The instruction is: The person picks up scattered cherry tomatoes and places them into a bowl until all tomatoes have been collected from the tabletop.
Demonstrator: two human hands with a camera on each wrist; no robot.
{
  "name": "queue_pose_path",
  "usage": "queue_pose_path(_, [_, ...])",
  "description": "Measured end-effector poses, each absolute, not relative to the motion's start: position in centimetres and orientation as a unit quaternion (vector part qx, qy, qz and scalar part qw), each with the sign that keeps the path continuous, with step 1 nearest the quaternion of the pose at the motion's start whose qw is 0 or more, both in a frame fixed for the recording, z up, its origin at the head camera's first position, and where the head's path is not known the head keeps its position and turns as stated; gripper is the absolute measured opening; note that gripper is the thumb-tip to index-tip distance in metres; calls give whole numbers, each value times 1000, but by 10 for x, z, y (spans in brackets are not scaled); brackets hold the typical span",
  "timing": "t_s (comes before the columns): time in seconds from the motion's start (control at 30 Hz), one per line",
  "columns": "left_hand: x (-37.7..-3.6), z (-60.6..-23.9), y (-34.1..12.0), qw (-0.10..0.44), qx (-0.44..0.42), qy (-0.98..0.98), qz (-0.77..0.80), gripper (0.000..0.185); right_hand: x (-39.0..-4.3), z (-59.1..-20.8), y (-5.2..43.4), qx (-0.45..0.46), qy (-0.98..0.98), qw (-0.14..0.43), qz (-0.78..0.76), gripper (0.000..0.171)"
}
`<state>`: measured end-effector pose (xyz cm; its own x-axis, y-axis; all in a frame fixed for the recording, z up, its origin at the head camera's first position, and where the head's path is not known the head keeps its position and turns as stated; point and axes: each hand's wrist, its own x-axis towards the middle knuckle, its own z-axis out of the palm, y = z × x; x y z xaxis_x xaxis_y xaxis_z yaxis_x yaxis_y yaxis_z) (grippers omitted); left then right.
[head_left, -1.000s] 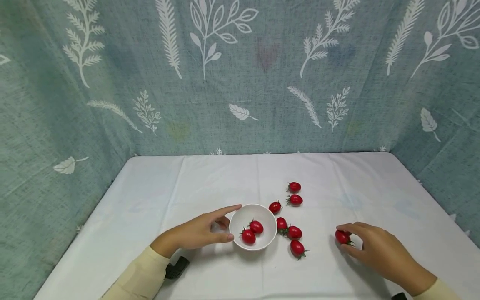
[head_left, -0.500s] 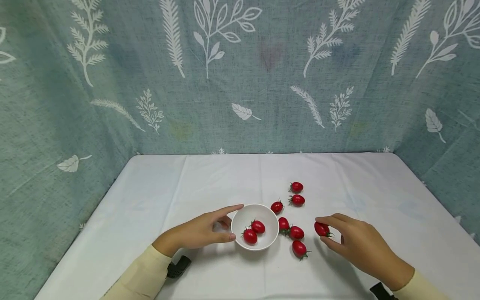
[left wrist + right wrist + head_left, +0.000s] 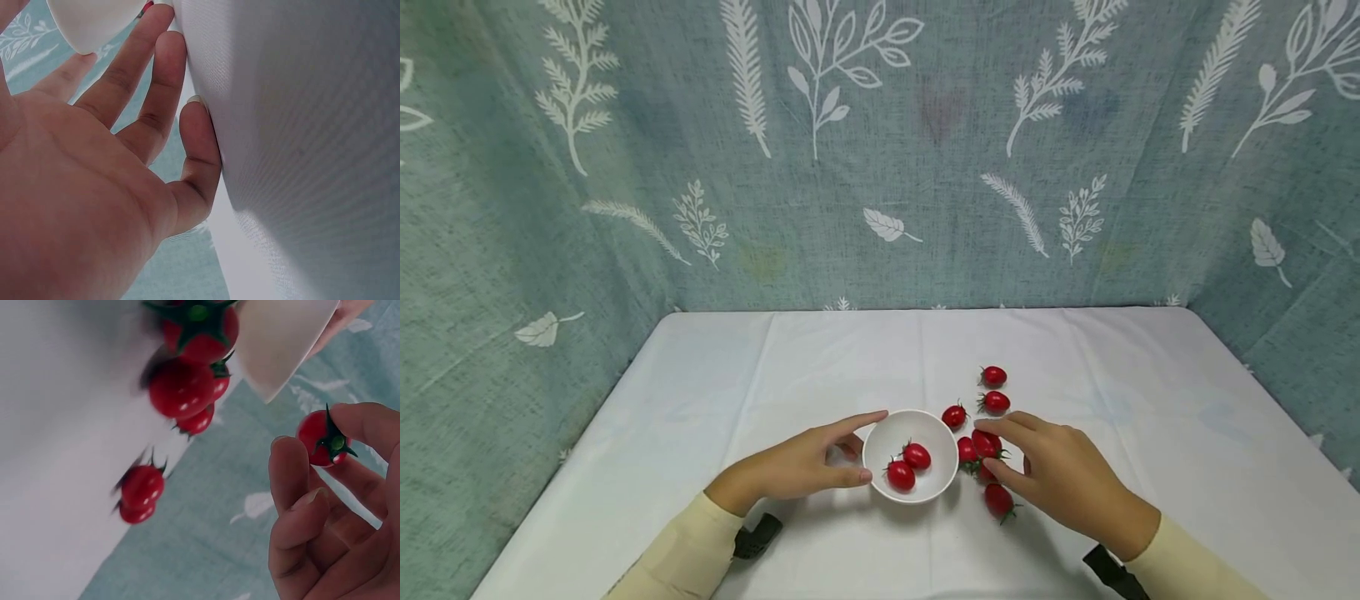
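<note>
A small white bowl (image 3: 942, 479) sits on the white cloth near the front and holds two cherry tomatoes (image 3: 914, 455). My left hand (image 3: 805, 463) rests against the bowl's left side, index finger along the far rim and thumb at the near wall; in the left wrist view its fingers (image 3: 156, 81) lie straight beside the bowl (image 3: 94, 22). My right hand (image 3: 1060, 477) pinches a cherry tomato (image 3: 985, 442) between thumb and index finger, just right of the bowl. The right wrist view shows that tomato (image 3: 322, 439) held at the fingertips near the bowl (image 3: 281, 344).
Several loose cherry tomatoes (image 3: 994, 402) lie on the cloth right of the bowl, one (image 3: 998, 498) under my right hand's front. A leaf-patterned green curtain (image 3: 880, 150) walls the table on three sides. Black wrist straps (image 3: 758, 534) show at the front edge.
My right hand has carried the pinched tomato leftward from the right part of the table to just beside the bowl. The left hand and bowl have stayed put.
</note>
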<state>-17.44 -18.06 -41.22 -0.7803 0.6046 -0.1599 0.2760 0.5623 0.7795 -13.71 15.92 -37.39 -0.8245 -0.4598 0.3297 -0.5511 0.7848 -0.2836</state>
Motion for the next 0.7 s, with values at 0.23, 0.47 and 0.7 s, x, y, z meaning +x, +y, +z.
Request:
queue_pose_path(0.23, [-174,-411,-182,209,259,858,391,74,-151,-378,137,320,-916,133,203,43])
queue_pose_path(0.47, [-175,-409,-181,214,257,856,394,73,-159,-380,118,333,-918,104,188,40])
queue_pose_path(0.7, [-174,-410,-181,217,256,856,393,73,-168,-386,109,344,-919,83,174,38])
